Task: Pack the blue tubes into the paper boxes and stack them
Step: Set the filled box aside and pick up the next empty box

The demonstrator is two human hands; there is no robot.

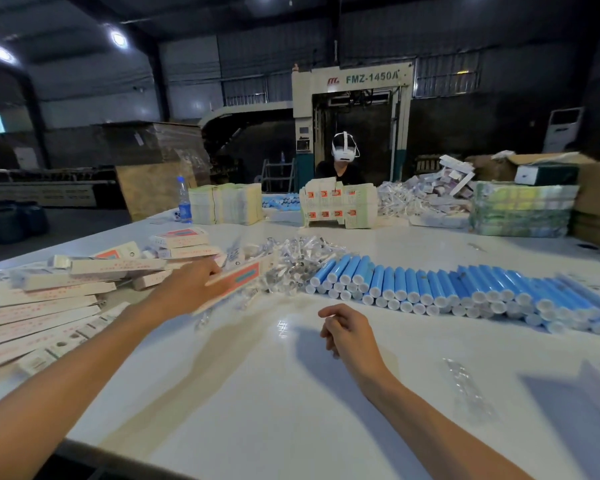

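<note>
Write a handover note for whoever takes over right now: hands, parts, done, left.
Left hand grips a paper box. Right hand loosely curled, holds nothing.
Blue tubes lie stacked in a row on the right; box pile on the left; clear packets between them.
Done: cannot tell whether the piled boxes are filled.
Left: many tubes unpacked; fill boxes, then stack them.

Factory packing floor, dark and high-roofed: big FMZ-1450A machine (352, 98) at the back, round ceiling lamps (118, 39) overhead, wrapped pallet of board (167, 143), bundled flat cartons (226, 204) piled on a long white worktop (257, 393).
</note>
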